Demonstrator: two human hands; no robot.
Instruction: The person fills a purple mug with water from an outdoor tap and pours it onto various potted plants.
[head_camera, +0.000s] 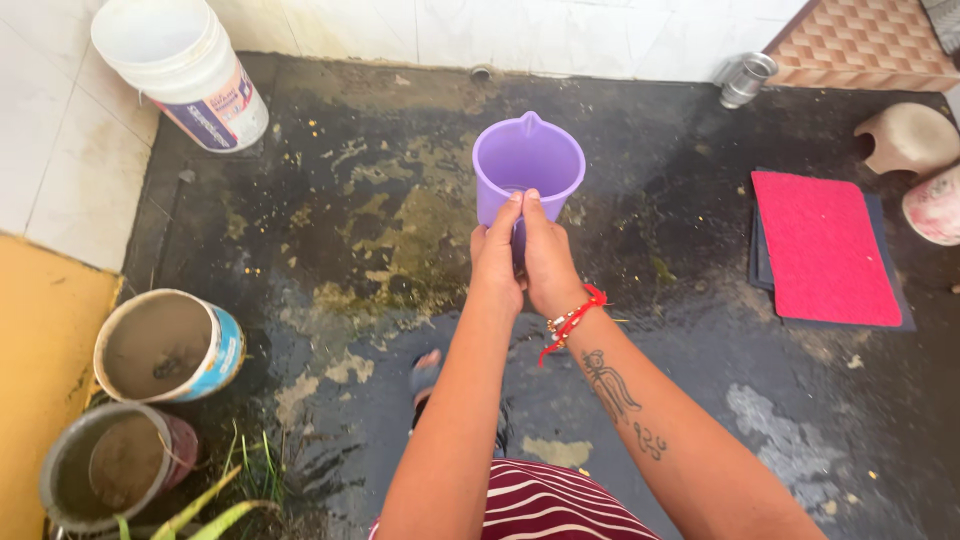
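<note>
The purple mug was in front of you, held above the wet dark floor, with its spout pointing away from you. Your left hand and your right hand were pressed together at its handle, with the fingers closed around it and both thumbs pointing up to the rim. A little water seemed to be inside, but I could not tell how much. I think the mug could slip or tip, because the hands held only the thin handle and the floor under your foot looked wet and slippery. Counting the things, there was one mug, one white bucket, two paint tins filled with soil, one red mat, one steel cup, and a red thread on your right wrist.
</note>
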